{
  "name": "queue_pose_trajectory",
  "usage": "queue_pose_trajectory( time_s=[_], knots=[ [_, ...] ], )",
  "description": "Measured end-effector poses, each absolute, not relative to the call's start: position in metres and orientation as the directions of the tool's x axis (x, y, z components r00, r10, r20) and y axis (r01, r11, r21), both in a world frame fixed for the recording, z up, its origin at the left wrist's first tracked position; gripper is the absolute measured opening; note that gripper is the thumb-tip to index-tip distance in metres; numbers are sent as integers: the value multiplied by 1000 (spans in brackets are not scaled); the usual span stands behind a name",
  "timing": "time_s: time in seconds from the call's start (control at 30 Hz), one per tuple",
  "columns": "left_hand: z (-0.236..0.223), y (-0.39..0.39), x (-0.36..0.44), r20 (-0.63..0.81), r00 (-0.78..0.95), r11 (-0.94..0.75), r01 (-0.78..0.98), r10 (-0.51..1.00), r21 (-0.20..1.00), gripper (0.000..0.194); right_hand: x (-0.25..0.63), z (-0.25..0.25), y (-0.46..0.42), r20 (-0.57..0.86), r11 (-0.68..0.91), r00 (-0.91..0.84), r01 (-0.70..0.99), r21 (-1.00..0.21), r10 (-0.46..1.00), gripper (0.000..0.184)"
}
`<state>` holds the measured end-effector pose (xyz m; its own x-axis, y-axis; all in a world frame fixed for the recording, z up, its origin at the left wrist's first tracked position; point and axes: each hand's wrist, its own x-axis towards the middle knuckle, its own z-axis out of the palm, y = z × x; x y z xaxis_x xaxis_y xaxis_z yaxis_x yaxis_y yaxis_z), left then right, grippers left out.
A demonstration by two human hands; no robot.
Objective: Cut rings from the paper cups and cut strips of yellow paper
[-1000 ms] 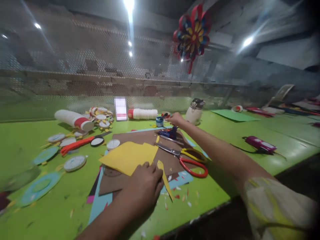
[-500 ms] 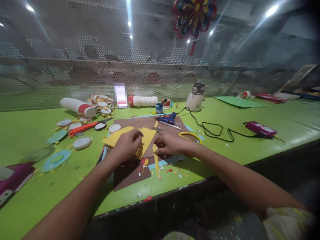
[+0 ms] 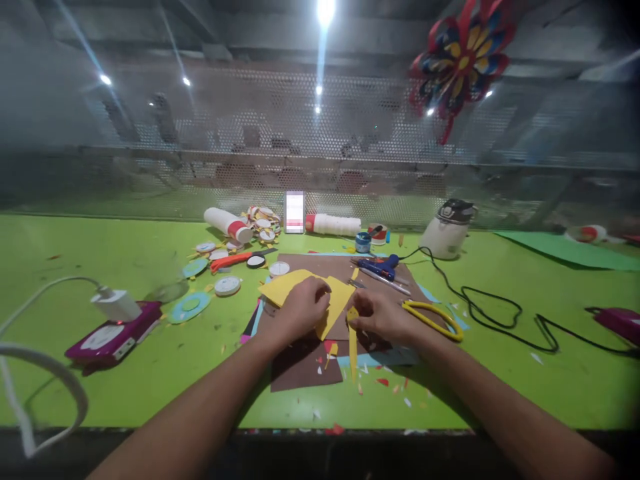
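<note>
My left hand [image 3: 306,308] rests with curled fingers on a yellow paper sheet [image 3: 286,285], thumb and fingers closed at its edge. Between the thumb and fingers of my right hand [image 3: 383,316] is the top of a narrow yellow paper strip [image 3: 353,350], which hangs down toward me. Beneath both hands lie brown paper sheets [image 3: 305,370] with light blue paper under them. Yellow-handled scissors [image 3: 434,321] lie beside my right wrist, partly covered by that hand. Past them are a pen [image 3: 384,281] and a blue glue gun [image 3: 377,267].
Paper discs [image 3: 189,307] and an orange cutter [image 3: 233,260] lie at left. A purple extension block [image 3: 117,337] with a white plug stands nearer. Stacked paper cups [image 3: 335,225], a blue jar [image 3: 363,242] and a flask [image 3: 447,230] line the back. A black cord [image 3: 493,323] crosses the right side.
My view has swung left and up, so everything sits farther right and the purple block with its plug shows fully. Both hands keep nearly the same pose on the yellow paper pieces.
</note>
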<state>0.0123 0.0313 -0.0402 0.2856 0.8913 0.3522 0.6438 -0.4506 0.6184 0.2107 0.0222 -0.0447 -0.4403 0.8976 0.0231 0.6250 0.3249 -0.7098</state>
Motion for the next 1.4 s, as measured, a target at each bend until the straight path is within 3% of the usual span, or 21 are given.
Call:
queue_pose_trajectory(
  time_s=[0.23,0.57,0.73,0.9,1.03,1.13,1.23,1.3,1.4],
  knots=[
    [-35,18,22,295,392,-465,465,871,753,30,206,-34,15,168,346,-459,337,-876,872,57],
    [-36,14,28,282,339,-380,272,898,884,9,202,-29,5,162,259,-440,171,-950,883,59],
    [-31,16,24,176,392,-239,118,903,964,29,199,-27,6,176,253,-414,139,-957,893,64],
    [-27,11,21,52,447,-69,22,893,997,20,192,-30,6,222,312,-390,184,-932,894,59],
    [-21,15,17,27,393,-5,-56,919,998,18,191,-31,4,265,381,-393,258,-888,881,54],
    [-12,28,6,97,251,-50,-187,963,981,12,193,-25,-4,288,458,-427,379,-804,857,29],
    [-6,43,-8,109,58,-87,-295,992,952,6,194,-16,-22,281,583,-557,491,-648,781,11],
    [-8,51,-13,86,2,-81,-299,996,951,6,193,-13,-39,233,684,-691,497,-534,684,11],
    [-15,55,-13,41,-10,-42,-260,999,965,13,187,-19,-67,166,769,-783,505,-392,599,28]
  ],
)
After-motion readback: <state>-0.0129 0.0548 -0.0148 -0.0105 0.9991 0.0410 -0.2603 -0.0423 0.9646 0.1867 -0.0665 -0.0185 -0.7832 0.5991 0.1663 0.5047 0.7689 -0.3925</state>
